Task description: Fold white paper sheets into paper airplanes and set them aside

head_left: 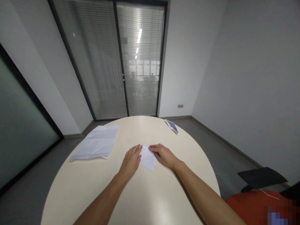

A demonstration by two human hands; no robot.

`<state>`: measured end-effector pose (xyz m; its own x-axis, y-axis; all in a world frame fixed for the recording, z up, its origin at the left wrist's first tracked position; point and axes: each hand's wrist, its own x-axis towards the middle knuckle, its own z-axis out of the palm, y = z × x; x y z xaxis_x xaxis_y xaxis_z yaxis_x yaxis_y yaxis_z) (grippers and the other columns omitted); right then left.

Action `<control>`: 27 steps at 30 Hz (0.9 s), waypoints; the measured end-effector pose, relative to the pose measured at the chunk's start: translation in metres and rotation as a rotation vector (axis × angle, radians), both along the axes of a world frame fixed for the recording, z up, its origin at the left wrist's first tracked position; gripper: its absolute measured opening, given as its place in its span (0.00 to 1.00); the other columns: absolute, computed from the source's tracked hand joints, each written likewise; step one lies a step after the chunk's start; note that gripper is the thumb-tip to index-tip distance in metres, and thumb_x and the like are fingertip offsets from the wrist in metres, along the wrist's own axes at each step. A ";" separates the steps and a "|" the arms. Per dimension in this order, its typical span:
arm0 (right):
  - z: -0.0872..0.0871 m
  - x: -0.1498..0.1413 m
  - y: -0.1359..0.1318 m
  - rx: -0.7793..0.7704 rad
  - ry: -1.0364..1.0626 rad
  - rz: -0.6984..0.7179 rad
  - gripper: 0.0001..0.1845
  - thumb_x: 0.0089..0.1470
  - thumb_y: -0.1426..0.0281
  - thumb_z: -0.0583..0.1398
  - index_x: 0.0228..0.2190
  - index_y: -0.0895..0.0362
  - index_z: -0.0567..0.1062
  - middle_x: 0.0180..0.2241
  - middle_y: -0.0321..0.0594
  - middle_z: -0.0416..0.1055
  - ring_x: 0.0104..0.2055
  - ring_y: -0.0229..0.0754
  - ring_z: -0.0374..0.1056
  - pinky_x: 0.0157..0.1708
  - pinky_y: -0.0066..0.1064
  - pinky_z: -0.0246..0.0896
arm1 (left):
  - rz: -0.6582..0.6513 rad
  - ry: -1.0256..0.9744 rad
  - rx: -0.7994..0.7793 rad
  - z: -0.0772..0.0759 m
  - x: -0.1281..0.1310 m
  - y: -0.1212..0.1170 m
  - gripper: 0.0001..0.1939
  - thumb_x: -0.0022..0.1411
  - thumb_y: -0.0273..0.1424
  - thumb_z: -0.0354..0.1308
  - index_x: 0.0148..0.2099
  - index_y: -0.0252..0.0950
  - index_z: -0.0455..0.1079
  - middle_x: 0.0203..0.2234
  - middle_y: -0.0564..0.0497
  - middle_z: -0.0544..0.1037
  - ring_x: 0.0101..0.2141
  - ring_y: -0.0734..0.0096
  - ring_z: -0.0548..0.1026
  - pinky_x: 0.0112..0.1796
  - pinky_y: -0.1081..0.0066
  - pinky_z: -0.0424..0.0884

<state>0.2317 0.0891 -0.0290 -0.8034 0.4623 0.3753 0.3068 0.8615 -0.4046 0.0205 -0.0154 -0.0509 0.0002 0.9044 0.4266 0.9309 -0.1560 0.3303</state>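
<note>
Head view, the one feed I have: two bare hands, two forearms, one round cream table. One small white paper sheet lies on the tabletop between the hands, its far end between the two sets of fingertips, the rest running back toward the wearer. I count three paper items in all.

Left hand: fingers stretched forward, fairly straight and close together, tips at the sheet's far left edge; thumb set apart, at its near left side. Right hand: fingers bent more, tips at the far right edge. Both sets touch the sheet; I can't tell whether either one pinches it or only presses.

Left of the left fingers, well apart: one larger batch of creased white paper, edges doubled at the near right corner, layers too merged for me to count. Beyond the right fingers, off to the right by the table's far edge: one small folded paper with a dark printed patch.

Far ahead of the fingers: two glass panels with blinds, one wall socket. Far right of the right fingers, low: one red chair seat, one black panel, use unclear to me.
</note>
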 end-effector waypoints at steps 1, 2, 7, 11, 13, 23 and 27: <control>-0.001 0.000 0.001 0.009 -0.006 -0.001 0.21 0.62 0.75 0.54 0.53 0.50 0.77 0.54 0.43 0.74 0.53 0.48 0.69 0.53 0.40 0.65 | -0.023 0.013 -0.003 0.000 0.000 0.000 0.25 0.65 0.22 0.50 0.63 0.40 0.67 0.63 0.45 0.68 0.61 0.59 0.66 0.61 0.53 0.64; -0.002 0.001 0.001 0.018 -0.013 0.001 0.21 0.62 0.76 0.54 0.52 0.50 0.77 0.54 0.43 0.74 0.53 0.48 0.69 0.53 0.40 0.64 | -0.049 0.027 -0.008 -0.001 -0.001 0.000 0.25 0.65 0.20 0.50 0.61 0.40 0.68 0.64 0.46 0.67 0.63 0.60 0.65 0.61 0.53 0.63; -0.001 0.002 0.001 0.029 -0.023 0.020 0.19 0.61 0.75 0.56 0.49 0.52 0.80 0.52 0.44 0.75 0.52 0.48 0.69 0.54 0.40 0.64 | -0.145 0.087 -0.076 0.001 -0.002 0.000 0.27 0.62 0.16 0.48 0.59 0.41 0.72 0.61 0.49 0.70 0.63 0.60 0.64 0.61 0.52 0.64; 0.004 0.004 -0.002 0.009 -0.017 0.042 0.15 0.61 0.70 0.59 0.47 0.51 0.81 0.51 0.45 0.76 0.51 0.48 0.69 0.53 0.41 0.63 | -0.165 0.096 -0.102 0.006 0.000 -0.003 0.24 0.64 0.18 0.49 0.59 0.39 0.72 0.58 0.50 0.74 0.62 0.58 0.66 0.61 0.54 0.64; 0.006 0.005 -0.004 0.006 -0.022 0.065 0.15 0.61 0.68 0.60 0.47 0.51 0.81 0.51 0.46 0.75 0.51 0.49 0.69 0.53 0.42 0.63 | -0.169 0.090 -0.091 0.008 0.002 -0.006 0.21 0.68 0.23 0.50 0.59 0.39 0.72 0.59 0.49 0.74 0.61 0.58 0.66 0.61 0.54 0.64; 0.017 0.009 -0.003 -0.003 -0.050 0.165 0.14 0.59 0.68 0.61 0.46 0.52 0.82 0.50 0.47 0.76 0.53 0.48 0.68 0.53 0.39 0.61 | -0.182 0.136 -0.090 0.018 0.004 -0.011 0.17 0.70 0.30 0.51 0.57 0.42 0.74 0.58 0.49 0.74 0.54 0.57 0.69 0.54 0.55 0.69; 0.015 0.014 0.003 -0.018 -0.044 0.112 0.11 0.58 0.68 0.63 0.41 0.53 0.83 0.47 0.46 0.77 0.50 0.48 0.68 0.49 0.37 0.63 | -0.184 0.176 -0.091 0.019 0.007 -0.014 0.17 0.70 0.32 0.52 0.57 0.39 0.74 0.58 0.46 0.73 0.53 0.56 0.69 0.54 0.55 0.69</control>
<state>0.2457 0.0925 -0.0145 -0.8656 0.3755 0.3313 0.2270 0.8839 -0.4088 0.0272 -0.0292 -0.0318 0.2355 0.9170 0.3219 0.9339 -0.3052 0.1861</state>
